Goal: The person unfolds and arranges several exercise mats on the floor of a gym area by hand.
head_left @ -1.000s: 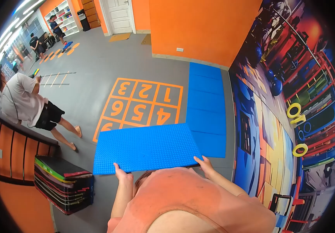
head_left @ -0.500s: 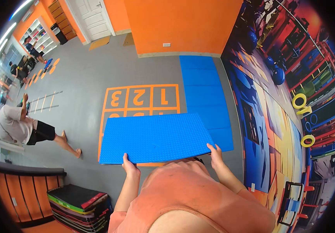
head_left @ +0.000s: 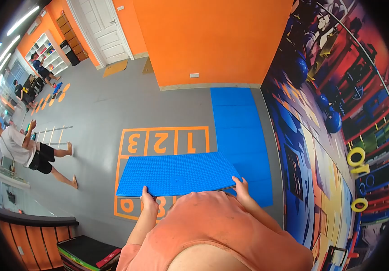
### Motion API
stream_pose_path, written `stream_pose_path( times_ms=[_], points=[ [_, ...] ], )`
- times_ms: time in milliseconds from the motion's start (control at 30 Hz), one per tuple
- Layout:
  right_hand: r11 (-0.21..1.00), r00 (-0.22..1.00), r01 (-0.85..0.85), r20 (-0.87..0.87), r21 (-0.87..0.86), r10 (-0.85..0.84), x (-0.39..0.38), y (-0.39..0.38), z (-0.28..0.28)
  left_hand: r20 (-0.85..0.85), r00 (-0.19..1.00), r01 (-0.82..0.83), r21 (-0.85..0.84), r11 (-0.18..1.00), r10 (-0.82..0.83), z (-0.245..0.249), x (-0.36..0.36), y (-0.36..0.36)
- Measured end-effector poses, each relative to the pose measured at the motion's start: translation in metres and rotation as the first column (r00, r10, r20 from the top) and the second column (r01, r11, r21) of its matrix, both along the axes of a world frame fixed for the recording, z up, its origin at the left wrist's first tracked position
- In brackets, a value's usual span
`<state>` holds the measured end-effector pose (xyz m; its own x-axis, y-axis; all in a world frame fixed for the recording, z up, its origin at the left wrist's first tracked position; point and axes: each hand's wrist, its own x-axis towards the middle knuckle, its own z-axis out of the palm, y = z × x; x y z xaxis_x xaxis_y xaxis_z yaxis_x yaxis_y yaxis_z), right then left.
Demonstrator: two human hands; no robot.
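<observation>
A blue textured foam mat (head_left: 176, 176) is held out in front of my waist, above the numbered floor grid. My left hand (head_left: 148, 198) grips its near edge left of centre, thumb on top. At the near right corner, my right hand (head_left: 242, 187) is closed on the same mat, thumb on top. The fingers of both hands are mostly hidden underneath. Part of the orange number grid (head_left: 163, 128) is covered by the mat.
Blue mats (head_left: 237, 122) lie along the floor beside the mural wall (head_left: 302, 149). A person (head_left: 27, 147) in a white shirt stands at left; others are farther back. Stacked mats (head_left: 86, 253) sit at lower left by a low barrier (head_left: 36, 221). An orange wall (head_left: 212, 40) stands ahead.
My view has tilted up. The mat sits lower in view and appears flatter, still in both hands. The person in the white shirt has changed stance.
</observation>
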<state>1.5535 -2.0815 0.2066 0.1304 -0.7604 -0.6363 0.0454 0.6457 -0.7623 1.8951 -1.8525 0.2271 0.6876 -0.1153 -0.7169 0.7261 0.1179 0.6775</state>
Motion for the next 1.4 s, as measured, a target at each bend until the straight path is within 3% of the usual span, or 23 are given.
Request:
stream_pose_path(
  times_ms=[167,333,400,500,633,700,767,833,900,933,967,1000,1033,1067,1100,1133,1167,1200,1267,1300,1367,1400],
  points=[
    [0.995,0.998,-0.025,-0.061,-0.101,0.019,0.025,-0.070,-0.030,-0.014,1.000,0.003,0.086,0.996,-0.002,-0.010,0.028,-0.055],
    [0.975,0.974,0.043,-0.206,-0.219,-0.089,0.066,-0.113,-0.022,-0.002,0.998,0.070,-0.018,0.997,-0.070,-0.015,0.060,-0.103],
    [0.992,0.987,0.128,-0.095,-0.004,-0.128,0.083,-0.128,-0.014,-0.032,0.998,0.053,0.010,0.999,-0.052,-0.022,0.078,-0.125],
    [0.984,0.984,0.148,-0.113,0.101,-0.137,0.113,-0.159,-0.013,-0.045,0.999,0.018,0.038,0.999,-0.016,-0.033,0.115,-0.163],
    [0.985,0.987,0.120,-0.124,0.121,-0.104,0.154,-0.198,-0.037,-0.013,1.000,-0.023,0.030,0.999,0.023,-0.059,0.182,-0.221],
    [0.968,0.991,0.125,0.015,0.217,-0.131,0.180,-0.219,-0.053,0.039,0.999,-0.014,-0.019,1.000,0.015,-0.105,0.226,-0.245],
    [0.958,0.984,0.170,0.014,0.231,-0.178,0.219,-0.235,-0.047,0.086,0.996,-0.017,-0.069,0.997,0.023,-0.111,0.279,-0.276],
    [0.946,0.979,0.204,-0.021,0.251,-0.205,0.248,-0.264,-0.049,0.063,0.911,0.391,0.184,0.902,-0.408,-0.109,0.325,-0.301],
    [0.963,0.987,0.161,-0.056,0.218,-0.152,0.281,-0.298,-0.073,0.067,0.789,0.592,0.177,0.786,-0.610,-0.108,0.385,-0.337],
    [0.958,0.972,0.228,-0.103,0.171,-0.213,0.302,-0.318,-0.079,0.056,0.692,0.703,0.178,0.689,-0.720,-0.114,0.421,-0.358],
    [0.949,0.951,0.293,-0.140,0.117,-0.276,0.329,-0.350,-0.077,-0.004,0.589,0.774,0.293,0.562,-0.808,-0.096,0.450,-0.381],
    [0.977,0.963,0.206,-0.187,0.053,-0.193,0.354,-0.377,-0.057,-0.073,0.435,0.869,0.295,0.398,-0.897,-0.099,0.491,-0.406],
    [0.987,0.971,0.157,-0.179,-0.026,-0.159,0.377,-0.404,-0.039,-0.132,0.367,0.890,0.336,0.307,-0.921,-0.053,0.509,-0.428],
    [0.989,0.981,0.102,-0.152,-0.111,-0.119,0.397,-0.426,-0.015,-0.087,0.344,0.873,0.397,0.284,-0.935,-0.050,0.540,-0.451],
    [0.978,0.980,0.113,-0.142,-0.178,-0.139,0.418,-0.447,0.010,-0.096,0.257,0.851,0.494,0.178,-0.962,-0.018,0.563,-0.475],
    [0.966,0.981,0.125,-0.119,-0.228,-0.155,0.437,-0.468,0.039,0.067,0.241,0.854,0.459,0.244,-0.968,0.017,0.577,-0.491],
    [0.943,0.978,0.171,-0.068,-0.286,-0.198,0.453,-0.487,0.069,0.250,0.238,0.895,0.319,0.313,-0.938,0.065,0.582,-0.506],
    [0.925,0.980,0.185,-0.005,-0.331,-0.198,0.467,-0.504,0.099,0.273,0.257,0.855,0.382,0.349,-0.927,0.097,0.597,-0.525],
    [0.885,0.988,0.152,0.048,-0.440,-0.146,0.483,-0.532,0.159,0.480,0.324,0.778,0.355,0.519,-0.815,0.170,0.599,-0.548],
    [0.859,0.995,0.098,0.034,-0.502,-0.094,0.487,-0.540,0.187,0.522,0.343,0.755,0.341,0.560,-0.781,0.192,0.604,-0.558],
    [0.688,0.979,0.068,-0.084,-0.723,-0.184,0.496,-0.546,0.233,0.540,0.355,0.707,0.378,0.597,-0.763,0.238,0.596,-0.562],
    [0.657,0.976,0.051,-0.103,-0.752,-0.194,0.496,-0.551,0.249,0.545,0.353,0.698,0.388,0.602,-0.761,0.250,0.594,-0.561]
  ],
)
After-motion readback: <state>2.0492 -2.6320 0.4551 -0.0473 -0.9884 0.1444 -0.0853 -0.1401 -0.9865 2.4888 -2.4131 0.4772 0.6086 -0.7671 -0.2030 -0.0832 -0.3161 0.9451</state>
